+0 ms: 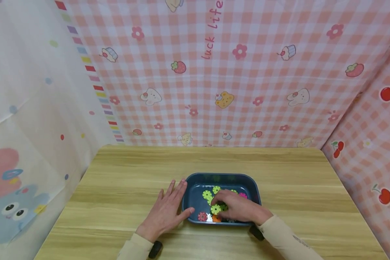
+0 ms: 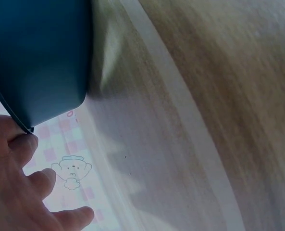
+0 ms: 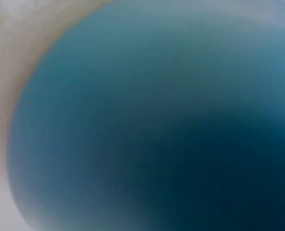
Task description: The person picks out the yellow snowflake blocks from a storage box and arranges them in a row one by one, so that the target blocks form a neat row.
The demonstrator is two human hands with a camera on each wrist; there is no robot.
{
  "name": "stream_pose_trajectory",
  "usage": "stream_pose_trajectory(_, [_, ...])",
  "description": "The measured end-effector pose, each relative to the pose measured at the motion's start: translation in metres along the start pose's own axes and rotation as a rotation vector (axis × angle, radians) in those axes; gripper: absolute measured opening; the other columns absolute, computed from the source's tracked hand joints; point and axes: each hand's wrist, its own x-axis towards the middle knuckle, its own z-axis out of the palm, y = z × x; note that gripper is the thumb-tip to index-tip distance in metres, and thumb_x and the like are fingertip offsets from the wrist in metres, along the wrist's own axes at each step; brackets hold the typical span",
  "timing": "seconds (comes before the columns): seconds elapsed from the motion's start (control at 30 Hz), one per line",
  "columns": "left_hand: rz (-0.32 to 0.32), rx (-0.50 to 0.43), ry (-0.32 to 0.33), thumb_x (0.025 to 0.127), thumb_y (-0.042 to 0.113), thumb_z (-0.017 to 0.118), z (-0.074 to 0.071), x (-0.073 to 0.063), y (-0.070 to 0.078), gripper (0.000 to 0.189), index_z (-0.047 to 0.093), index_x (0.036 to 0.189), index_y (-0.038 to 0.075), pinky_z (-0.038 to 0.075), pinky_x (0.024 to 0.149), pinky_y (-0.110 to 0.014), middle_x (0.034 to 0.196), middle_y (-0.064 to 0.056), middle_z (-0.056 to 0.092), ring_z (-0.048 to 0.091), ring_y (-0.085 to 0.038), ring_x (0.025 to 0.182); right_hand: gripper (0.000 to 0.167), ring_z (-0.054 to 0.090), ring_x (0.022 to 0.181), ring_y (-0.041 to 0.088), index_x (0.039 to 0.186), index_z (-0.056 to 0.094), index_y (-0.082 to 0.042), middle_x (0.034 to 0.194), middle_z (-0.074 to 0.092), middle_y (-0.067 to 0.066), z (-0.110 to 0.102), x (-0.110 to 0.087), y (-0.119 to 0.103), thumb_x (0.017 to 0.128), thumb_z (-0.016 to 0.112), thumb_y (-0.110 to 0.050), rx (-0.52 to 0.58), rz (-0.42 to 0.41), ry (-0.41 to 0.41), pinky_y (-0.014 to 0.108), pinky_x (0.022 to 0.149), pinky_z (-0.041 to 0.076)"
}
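Note:
A dark blue tray (image 1: 195, 191) stands on the table with toothed plastic discs in it. My left hand (image 1: 165, 213) rests against its left end, fingers spread and mostly straight, thumb over the near rim. In the left wrist view, fingers (image 2: 22, 149) touch the tray's rim (image 2: 30, 129). Inside the tray, my right hand (image 1: 237, 207) bends its fingers down among the discs. One yellow-green disc (image 1: 216, 209) shows between finger and thumb; whether it is gripped I cannot tell. The right wrist view holds only a blurred blue tray wall (image 3: 108, 120).
More yellow-green discs (image 1: 207, 195) lie left of the right hand. A red disc (image 1: 202, 216) and an orange disc (image 1: 216, 219) lie by the near wall, a pink disc (image 1: 243, 195) at the right. The wooden table (image 1: 117, 202) meets a checked cloth (image 1: 195, 90) behind.

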Motion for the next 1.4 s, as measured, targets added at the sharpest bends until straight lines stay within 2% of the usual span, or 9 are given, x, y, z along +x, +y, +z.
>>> stream_pose_trajectory(0.37, [0.002,-0.008,0.012,0.102,0.064,0.047,0.001,0.000,0.001,0.087,0.027,0.164,0.007,0.022,0.119,-0.069,0.171,-0.009,0.022,0.016,-0.037,0.157,0.029,0.062,0.114,0.018,0.124,0.073,-0.018,0.122,0.064,-0.008,-0.012,-0.022,-0.009,0.096,0.077,-0.022,-0.009,-0.032,0.138,0.043,0.096,0.055])
stream_pose_trajectory(0.6, [-0.008,0.000,0.010,0.102,0.061,0.051,0.002,0.002,0.001,0.086,0.028,0.164,0.007,0.022,0.119,-0.069,0.171,-0.009,0.023,0.016,-0.037,0.157,0.029,0.060,0.115,0.015,0.125,0.073,-0.020,0.123,0.063,-0.012,-0.013,-0.039,-0.016,0.097,0.076,-0.023,-0.019,-0.046,0.191,0.040,0.095,0.055])
stream_pose_trajectory(1.0, [-0.011,0.011,0.016,0.102,0.063,0.050,0.003,0.001,0.002,0.086,0.030,0.164,0.007,0.023,0.119,-0.069,0.171,-0.008,0.025,0.017,-0.036,0.157,0.029,0.060,0.115,0.013,0.126,0.073,-0.027,0.124,0.065,-0.011,-0.012,-0.064,-0.028,0.097,0.075,-0.029,-0.041,-0.027,0.253,0.046,0.097,0.055])
stream_pose_trajectory(1.13, [-0.007,0.019,0.024,0.102,0.062,0.051,0.003,0.001,0.002,0.086,0.030,0.163,0.007,0.024,0.118,-0.070,0.170,-0.009,0.025,0.018,-0.037,0.157,0.027,0.060,0.112,0.010,0.124,0.075,-0.025,0.121,0.064,-0.012,-0.013,-0.072,-0.028,0.097,0.075,-0.032,-0.045,-0.045,0.293,0.041,0.094,0.056])
stream_pose_trajectory(1.27, [-0.010,0.027,0.023,0.102,0.063,0.050,0.003,0.001,0.002,0.086,0.030,0.163,0.007,0.024,0.118,-0.070,0.170,-0.009,0.025,0.018,-0.037,0.157,0.026,0.060,0.111,0.011,0.122,0.075,-0.023,0.122,0.064,-0.011,-0.014,-0.081,-0.025,0.097,0.076,-0.027,-0.031,-0.075,0.332,0.038,0.094,0.057])
stream_pose_trajectory(1.4, [-0.013,0.022,0.019,0.102,0.063,0.051,0.003,0.001,0.003,0.085,0.030,0.164,0.007,0.024,0.118,-0.069,0.170,-0.009,0.025,0.017,-0.036,0.157,0.027,0.060,0.114,0.015,0.123,0.075,-0.024,0.126,0.065,-0.007,-0.017,-0.092,-0.022,0.096,0.077,-0.027,-0.029,-0.046,0.356,0.038,0.095,0.057])
